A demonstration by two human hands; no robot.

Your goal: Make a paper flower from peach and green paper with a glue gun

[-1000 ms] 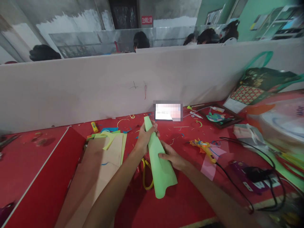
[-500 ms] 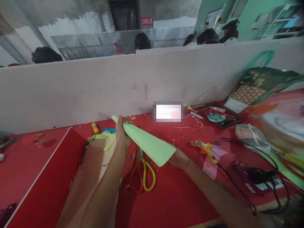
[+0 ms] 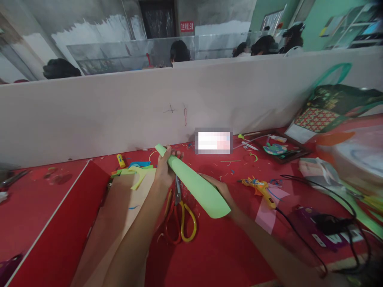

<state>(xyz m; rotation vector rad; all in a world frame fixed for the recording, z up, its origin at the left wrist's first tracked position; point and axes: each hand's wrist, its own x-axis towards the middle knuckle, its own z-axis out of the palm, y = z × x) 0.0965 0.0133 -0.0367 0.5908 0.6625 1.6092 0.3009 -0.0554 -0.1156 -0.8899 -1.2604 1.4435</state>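
A light green sheet of paper [image 3: 199, 187], rolled into a long cone, slants over the red table. My left hand [image 3: 165, 170] is closed around it near its narrow upper end, which pokes out beyond the fingers. At the wider lower end, my right hand [image 3: 222, 192] grips it from the right side; the paper hides part of those fingers. Below the cone lie scissors [image 3: 189, 223] with one red and one yellow handle. Their blades point away from me, partly hidden by the paper.
Brown cardboard [image 3: 112, 215] lies at left beside a red divider [image 3: 64, 227]. To the right are a yellow glue gun [image 3: 265, 193] with a black cord, pink paper [image 3: 266, 215] and a purple box [image 3: 318, 229]. A white partition [image 3: 119, 115] closes off the back.
The cone has shifted to the right and slightly down at its wide end, with both hands still on it. Its wide end looks more rounded now.
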